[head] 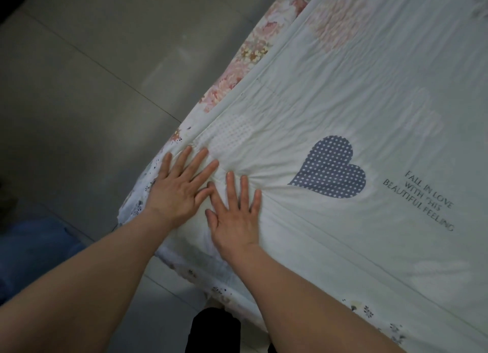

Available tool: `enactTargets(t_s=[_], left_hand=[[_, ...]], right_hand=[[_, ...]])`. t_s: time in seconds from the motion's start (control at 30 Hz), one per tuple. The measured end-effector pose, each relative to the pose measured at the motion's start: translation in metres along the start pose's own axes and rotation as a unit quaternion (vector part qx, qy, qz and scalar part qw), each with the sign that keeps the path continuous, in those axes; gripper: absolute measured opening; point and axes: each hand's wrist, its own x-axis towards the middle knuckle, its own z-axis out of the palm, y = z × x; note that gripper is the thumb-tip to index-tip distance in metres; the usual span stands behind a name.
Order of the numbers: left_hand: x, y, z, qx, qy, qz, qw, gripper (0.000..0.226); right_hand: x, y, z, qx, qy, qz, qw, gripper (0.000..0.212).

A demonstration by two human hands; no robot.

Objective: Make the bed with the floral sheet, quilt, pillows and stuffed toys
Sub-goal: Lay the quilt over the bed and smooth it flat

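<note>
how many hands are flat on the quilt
2. The left hand lies flat at the edge of the quilt; the right hand lies flat beside it, nearer the dotted heart. Neither is hidden.

I see the quilt (343, 102) cut off top and right; the sheet (245, 54) lies mostly hidden beneath it.
</note>
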Motion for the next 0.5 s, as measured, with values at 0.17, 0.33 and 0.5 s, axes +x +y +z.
enactTargets(t_s=[0.17, 0.33, 0.5], left_hand=[[-0.019, 0.027, -0.078, 0.052, -0.095, -0.061, 0.992, 0.057], [-0.059, 0.065, -0.144, 0.048, -0.080, -0.073, 0.993, 0.060], [-0.102, 0.092, -0.220, 0.008, -0.035, -0.071, 0.997, 0.062]], right_hand=[[-0.011, 0.011, -0.087, 0.055, -0.109, -0.009, 0.992, 0.055], [-0.059, 0.022, -0.159, 0.052, -0.051, 0.050, 0.996, 0.056], [-0.116, 0.014, -0.226, 0.063, 0.038, 0.096, 0.993, 0.064]])
